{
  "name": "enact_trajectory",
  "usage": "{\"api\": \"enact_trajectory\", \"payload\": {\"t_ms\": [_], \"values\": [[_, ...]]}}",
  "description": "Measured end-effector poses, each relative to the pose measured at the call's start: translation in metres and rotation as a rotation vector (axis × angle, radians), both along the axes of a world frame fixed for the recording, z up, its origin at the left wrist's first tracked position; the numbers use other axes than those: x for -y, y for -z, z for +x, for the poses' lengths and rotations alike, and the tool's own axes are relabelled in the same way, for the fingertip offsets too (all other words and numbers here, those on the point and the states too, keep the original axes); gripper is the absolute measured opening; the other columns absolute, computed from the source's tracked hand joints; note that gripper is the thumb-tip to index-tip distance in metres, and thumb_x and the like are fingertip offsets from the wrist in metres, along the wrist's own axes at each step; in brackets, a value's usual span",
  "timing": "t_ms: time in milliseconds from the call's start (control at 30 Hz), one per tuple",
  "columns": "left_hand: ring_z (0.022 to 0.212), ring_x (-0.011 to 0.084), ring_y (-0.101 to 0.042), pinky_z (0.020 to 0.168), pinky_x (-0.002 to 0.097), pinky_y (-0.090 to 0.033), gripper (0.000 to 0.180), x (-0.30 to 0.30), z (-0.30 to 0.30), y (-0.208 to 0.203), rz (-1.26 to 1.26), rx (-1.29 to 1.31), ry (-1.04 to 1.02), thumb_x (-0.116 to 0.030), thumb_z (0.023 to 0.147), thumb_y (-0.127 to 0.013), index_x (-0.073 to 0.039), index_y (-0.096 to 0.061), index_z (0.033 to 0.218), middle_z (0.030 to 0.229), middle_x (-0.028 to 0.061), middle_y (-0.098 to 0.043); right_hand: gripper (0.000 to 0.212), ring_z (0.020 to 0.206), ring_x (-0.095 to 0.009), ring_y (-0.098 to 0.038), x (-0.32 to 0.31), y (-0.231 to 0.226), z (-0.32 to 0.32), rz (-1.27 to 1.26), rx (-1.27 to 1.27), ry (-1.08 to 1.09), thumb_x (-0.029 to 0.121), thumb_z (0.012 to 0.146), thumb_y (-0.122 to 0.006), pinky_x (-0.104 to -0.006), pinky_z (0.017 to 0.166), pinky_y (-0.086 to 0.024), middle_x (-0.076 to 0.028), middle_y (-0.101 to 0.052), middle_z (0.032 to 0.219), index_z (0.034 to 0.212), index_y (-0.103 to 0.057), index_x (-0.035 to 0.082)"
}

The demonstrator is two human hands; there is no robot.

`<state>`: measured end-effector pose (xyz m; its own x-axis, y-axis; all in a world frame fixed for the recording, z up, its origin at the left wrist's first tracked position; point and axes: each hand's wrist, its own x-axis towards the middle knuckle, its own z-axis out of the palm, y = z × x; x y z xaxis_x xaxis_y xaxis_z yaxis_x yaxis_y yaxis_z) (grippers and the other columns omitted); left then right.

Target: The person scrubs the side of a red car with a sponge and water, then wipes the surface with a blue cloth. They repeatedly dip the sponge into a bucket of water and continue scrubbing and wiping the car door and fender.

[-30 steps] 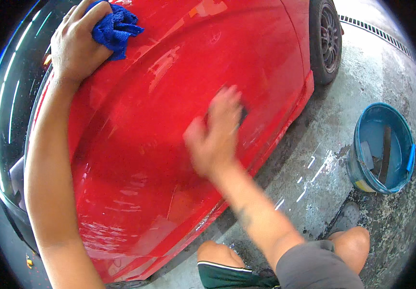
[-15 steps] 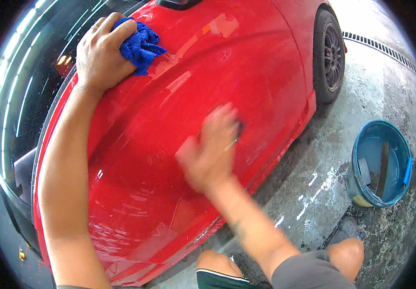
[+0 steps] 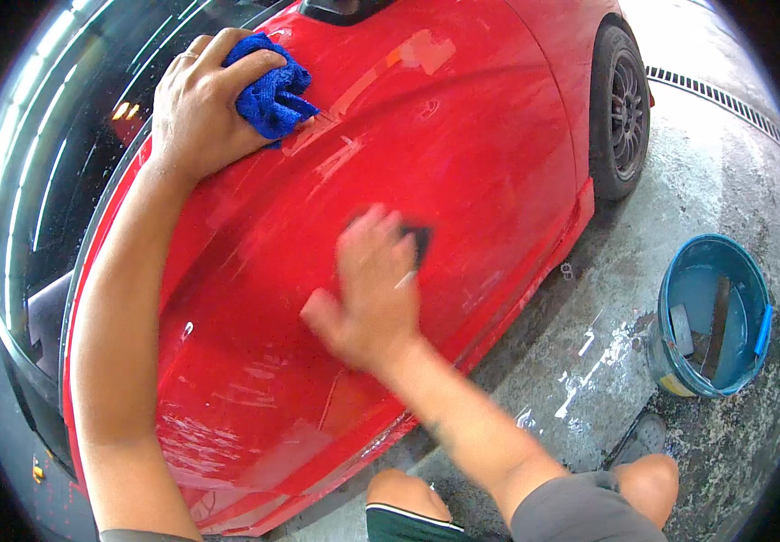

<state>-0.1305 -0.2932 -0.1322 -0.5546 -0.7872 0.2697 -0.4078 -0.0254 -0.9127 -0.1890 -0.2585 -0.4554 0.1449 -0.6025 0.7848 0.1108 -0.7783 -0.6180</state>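
Observation:
My left hand is closed on a bunched blue microfiber cloth, resting near the upper edge of a wet red car door. Lower on the same panel, my right hand presses a dark, flat sheet to the paint. Only part of that sheet shows beyond the fingers, and motion blurs the hand, so its exact kind is unclear. Dull streaks and paler patches mark the paint around both hands.
A blue bucket stands on the wet concrete floor at right, with water and a few flat pieces inside. The front wheel is at upper right, the mirror base at the top. Dark window glass lies left; a floor drain runs behind.
My right hand has slid left across the door with the dark sheet, more of which now shows. My left hand and the cloth sit slightly farther right in the picture.

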Motion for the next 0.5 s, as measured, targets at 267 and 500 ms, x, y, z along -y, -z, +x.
{"api": "enact_trajectory", "payload": {"t_ms": [267,500], "values": [[0.118,0.0319,-0.069,0.101,0.0472,-0.058,0.042,0.005,-0.004,0.006,-0.079,-0.017,0.02,-0.048,0.079,-0.091,-0.026,-0.08,0.113,0.128,0.0059,-0.071,0.097,0.161,-0.055,-0.024,0.028,-0.049,-0.002,0.128,0.04,0.112,0.058,0.1,-0.06,-0.0658,0.13,-0.019,-0.036,-0.03,0.172,0.163,-0.034,-0.011],[0.118,0.03,-0.069,0.101,0.0484,-0.057,0.041,0.001,0.006,0.005,-0.081,-0.025,0.045,-0.041,0.076,-0.092,-0.028,-0.079,0.113,0.126,0.0025,-0.071,0.098,0.161,-0.052,-0.028,0.03,-0.022,0.001,-0.108,-0.016,0.015,0.063,0.097,-0.062,-0.064,0.13,-0.022,-0.035,-0.033,0.171,0.162,-0.04,-0.007]]}}
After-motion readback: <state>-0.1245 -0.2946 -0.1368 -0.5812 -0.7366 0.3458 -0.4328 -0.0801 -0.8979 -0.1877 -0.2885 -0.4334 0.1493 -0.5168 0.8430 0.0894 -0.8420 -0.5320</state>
